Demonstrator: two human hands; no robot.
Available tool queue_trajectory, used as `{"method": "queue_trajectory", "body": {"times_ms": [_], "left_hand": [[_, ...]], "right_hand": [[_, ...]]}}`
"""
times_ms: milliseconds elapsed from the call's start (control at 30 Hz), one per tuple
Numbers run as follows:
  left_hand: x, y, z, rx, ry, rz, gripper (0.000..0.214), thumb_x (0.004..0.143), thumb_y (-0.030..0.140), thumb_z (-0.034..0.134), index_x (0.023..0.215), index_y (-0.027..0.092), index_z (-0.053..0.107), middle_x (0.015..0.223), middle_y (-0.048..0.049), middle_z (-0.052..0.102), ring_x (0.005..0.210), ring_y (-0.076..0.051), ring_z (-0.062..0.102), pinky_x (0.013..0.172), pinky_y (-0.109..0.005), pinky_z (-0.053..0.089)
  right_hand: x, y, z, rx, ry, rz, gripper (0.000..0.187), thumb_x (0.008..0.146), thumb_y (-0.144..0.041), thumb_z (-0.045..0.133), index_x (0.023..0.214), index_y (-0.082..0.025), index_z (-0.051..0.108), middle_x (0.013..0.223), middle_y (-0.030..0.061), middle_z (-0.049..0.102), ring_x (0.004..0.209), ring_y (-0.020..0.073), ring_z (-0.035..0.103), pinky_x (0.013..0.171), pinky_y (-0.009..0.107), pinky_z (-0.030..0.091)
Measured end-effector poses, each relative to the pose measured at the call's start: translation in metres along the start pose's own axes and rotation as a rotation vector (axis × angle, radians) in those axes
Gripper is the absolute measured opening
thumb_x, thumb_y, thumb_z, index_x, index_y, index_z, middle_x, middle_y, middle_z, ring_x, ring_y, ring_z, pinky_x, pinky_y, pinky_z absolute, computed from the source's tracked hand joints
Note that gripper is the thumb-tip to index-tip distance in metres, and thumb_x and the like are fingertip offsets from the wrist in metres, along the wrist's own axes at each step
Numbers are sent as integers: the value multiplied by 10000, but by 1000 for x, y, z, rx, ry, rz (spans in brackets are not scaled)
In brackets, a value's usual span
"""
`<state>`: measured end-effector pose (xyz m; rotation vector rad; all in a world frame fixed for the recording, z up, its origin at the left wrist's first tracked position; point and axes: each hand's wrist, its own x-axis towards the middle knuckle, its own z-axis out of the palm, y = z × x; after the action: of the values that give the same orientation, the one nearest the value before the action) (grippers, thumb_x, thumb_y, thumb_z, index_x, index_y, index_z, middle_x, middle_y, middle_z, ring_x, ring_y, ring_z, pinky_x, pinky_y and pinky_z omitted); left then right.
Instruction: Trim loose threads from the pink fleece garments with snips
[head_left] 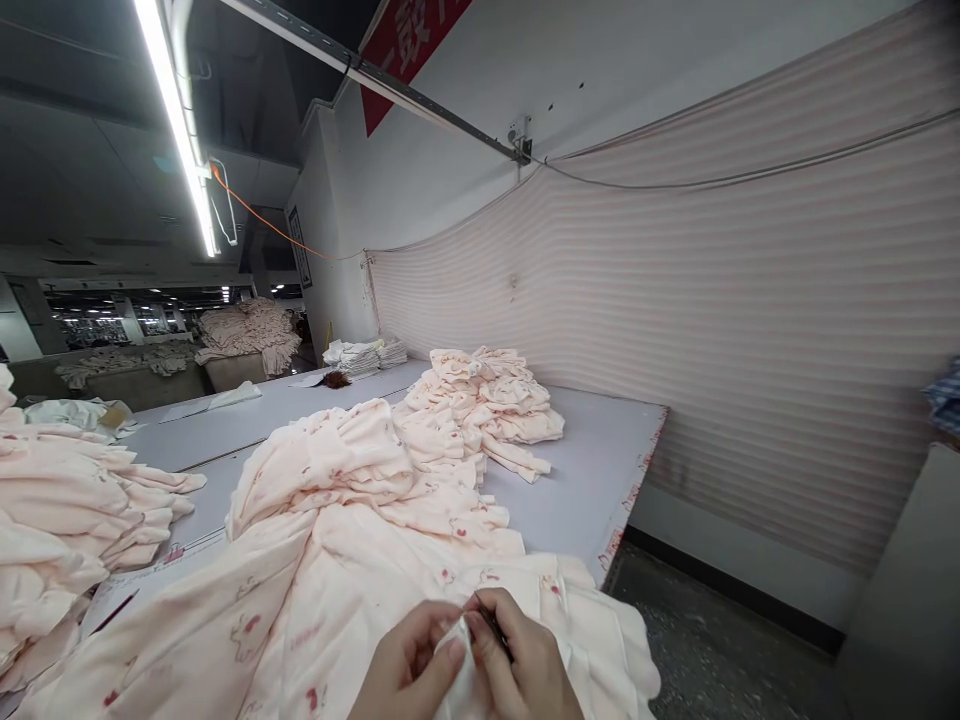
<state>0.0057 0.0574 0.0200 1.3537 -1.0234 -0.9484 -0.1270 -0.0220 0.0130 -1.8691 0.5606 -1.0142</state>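
Note:
My left hand is closed, pinching a raised fold of a pale pink printed garment. Right beside it, my right hand is closed around a small dark tool, its fingertips meeting the same fold. Most of that tool is hidden in the palm, so its kind does not show. The garment has small red and pink figures and spreads over the near edge of the table, partly bunched up. Behind it lies a heap of the same pale pink garments.
Another pile of pink garments is at the left on the grey-topped table. Folded white cloths and a dark brown tuft lie farther back. A striped cloth sheet hangs along the right wall.

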Motion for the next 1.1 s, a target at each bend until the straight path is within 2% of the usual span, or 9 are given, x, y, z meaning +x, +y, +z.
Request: {"method": "queue_trajectory", "body": {"times_ms": [100,200,400,533,733,900,1033,1100], "left_hand": [[-3,-5,7,46,33,-33,413,743,586,649,806,178,670,599,36,476,520,-94,366,493,-222,266],[-6,-4,11,-22,82,-84,433,692,602,692,815,190,645,566,69,402,497,-75,314,476,-205,223],[-13,2,19,-167,96,-136,458,629,608,743,786,198,613,563,78,425,500,-69,342,495,-191,265],[-17,-1,22,-74,85,-104,412,691,600,696,779,206,613,558,68,422,502,-84,333,470,-203,251],[-22,-2,14,79,24,-57,368,735,557,669,770,191,654,614,34,477,558,-104,380,525,-211,301],[-26,19,18,177,-20,-62,296,764,473,652,747,178,636,631,29,496,596,-126,411,571,-231,325],[-24,44,24,212,-89,-94,209,795,369,640,768,162,631,660,33,512,654,-133,443,625,-231,352],[-20,59,15,212,-35,-40,187,808,346,641,778,161,640,675,34,532,669,-129,463,632,-218,371]], "right_hand": [[-5,1,2,55,91,29,229,920,-406,441,828,-226,548,651,-10,593,555,151,542,550,234,387],[-8,1,-3,134,130,100,254,873,-449,513,794,-211,555,662,-6,573,587,155,539,557,228,411],[-20,1,-21,50,-15,137,254,819,-434,593,863,-222,727,744,42,637,693,201,609,624,264,440],[-23,-7,-26,32,-114,167,247,822,-380,614,981,-242,743,822,59,678,736,212,641,652,266,468],[-21,-18,-32,74,-175,172,235,817,-361,632,953,-223,765,828,75,701,777,231,652,693,284,470],[-27,-18,-27,266,-127,260,226,777,-388,677,722,-185,761,706,41,680,713,204,605,674,275,442],[-31,-15,-18,544,-54,428,272,737,-411,728,658,-151,717,590,-10,578,606,138,501,564,226,380],[-32,-17,-18,604,-6,498,282,744,-420,724,674,-147,709,575,-27,537,582,119,464,545,213,361]]}}
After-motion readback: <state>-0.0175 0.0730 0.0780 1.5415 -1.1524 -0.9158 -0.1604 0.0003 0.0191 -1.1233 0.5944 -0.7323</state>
